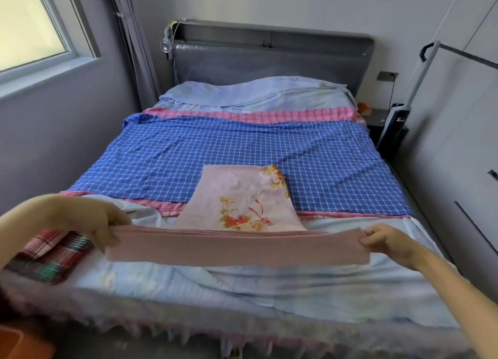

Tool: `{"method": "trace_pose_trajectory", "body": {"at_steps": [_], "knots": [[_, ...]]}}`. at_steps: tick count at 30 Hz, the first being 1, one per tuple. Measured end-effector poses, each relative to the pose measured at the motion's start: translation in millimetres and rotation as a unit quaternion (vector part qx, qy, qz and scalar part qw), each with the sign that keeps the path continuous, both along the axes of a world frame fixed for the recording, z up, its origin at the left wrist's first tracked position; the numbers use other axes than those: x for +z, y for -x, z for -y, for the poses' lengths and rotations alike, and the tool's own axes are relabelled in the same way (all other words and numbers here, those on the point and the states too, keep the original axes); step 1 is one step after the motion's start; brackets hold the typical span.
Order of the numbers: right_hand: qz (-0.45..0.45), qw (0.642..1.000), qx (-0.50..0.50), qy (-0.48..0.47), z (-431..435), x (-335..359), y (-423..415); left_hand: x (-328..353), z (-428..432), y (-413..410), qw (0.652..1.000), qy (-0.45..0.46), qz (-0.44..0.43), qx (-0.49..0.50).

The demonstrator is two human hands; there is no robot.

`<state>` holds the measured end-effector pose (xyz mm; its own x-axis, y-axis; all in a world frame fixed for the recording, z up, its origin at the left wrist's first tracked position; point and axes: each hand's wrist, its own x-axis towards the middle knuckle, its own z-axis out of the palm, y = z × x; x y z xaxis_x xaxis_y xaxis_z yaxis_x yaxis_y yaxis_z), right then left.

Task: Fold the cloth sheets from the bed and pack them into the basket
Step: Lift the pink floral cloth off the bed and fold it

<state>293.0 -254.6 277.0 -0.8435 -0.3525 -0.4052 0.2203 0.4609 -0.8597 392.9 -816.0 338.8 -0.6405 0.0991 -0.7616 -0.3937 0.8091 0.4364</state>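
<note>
At six o'clock on the bed (269,299), just above its near edge, we held the pink cloth (237,246) stretched into a long folded band between our two hands. Our left hand (91,221) gripped the nine o'clock end, fingers curled over the top edge; our right hand (388,240) pinched the three o'clock end between thumb and fingertips. The cloth looked light, soft and limp, several layers thick, so we judged it would sag in the middle and slip apart unless we took it at the end corners, all layers pinched together. The floral sheet (239,199) lay folded at twelve o'clock from the band, on the blue checked sheet (188,153). A plaid cloth (51,253) sat at nine o'clock. An orange shape at seven o'clock may have been the basket; we could not tell.
</note>
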Motion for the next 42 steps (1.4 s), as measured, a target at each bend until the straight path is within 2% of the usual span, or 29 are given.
{"method": "trace_pose_trajectory", "body": {"at_steps": [3, 6, 10, 13, 20, 24, 27, 32, 34, 37, 40, 42], "knots": [[0.023, 0.998, 0.027, 0.059, -7, 7, -10, 12, 11, -11, 0.996, -0.065, 0.024, 0.052], [0.024, 0.996, 0.004, 0.088, 0, 5, -4, 3, 20, -6, 0.991, -0.076, -0.015, 0.107], [0.007, 0.994, -0.109, 0.028, 29, -24, 23, -29, 7, 13, 0.979, -0.049, -0.091, 0.174], [0.030, 0.983, -0.181, -0.031, 53, -56, 51, -72, 15, 45, 0.967, -0.016, -0.118, 0.225], [0.086, 0.949, -0.255, -0.163, 99, -156, 129, -184, 21, 151, 0.955, 0.076, -0.141, 0.249], [0.079, 0.921, -0.304, -0.230, 116, -213, 184, -249, 24, 225, 0.948, 0.114, -0.173, 0.240], [0.069, 0.908, -0.269, -0.314, 124, -244, 220, -294, 23, 269, 0.944, 0.131, -0.213, 0.216], [0.060, 0.877, -0.172, -0.445, 130, -293, 281, -362, 11, 327, 0.947, 0.198, -0.210, 0.140], [-0.011, 0.887, -0.128, -0.444, 142, -293, 295, -369, 8, 334, 0.932, 0.231, -0.244, 0.135], [-0.121, 0.899, -0.057, -0.416, 156, -322, 332, -409, -17, 361, 0.921, 0.203, -0.316, 0.108], [-0.141, 0.901, 0.037, -0.408, 160, -347, 361, -433, -52, 383, 0.929, 0.152, -0.334, 0.041], [-0.156, 0.891, 0.135, -0.404, 156, -362, 377, -447, -72, 397, 0.928, 0.131, -0.348, -0.017]]}}
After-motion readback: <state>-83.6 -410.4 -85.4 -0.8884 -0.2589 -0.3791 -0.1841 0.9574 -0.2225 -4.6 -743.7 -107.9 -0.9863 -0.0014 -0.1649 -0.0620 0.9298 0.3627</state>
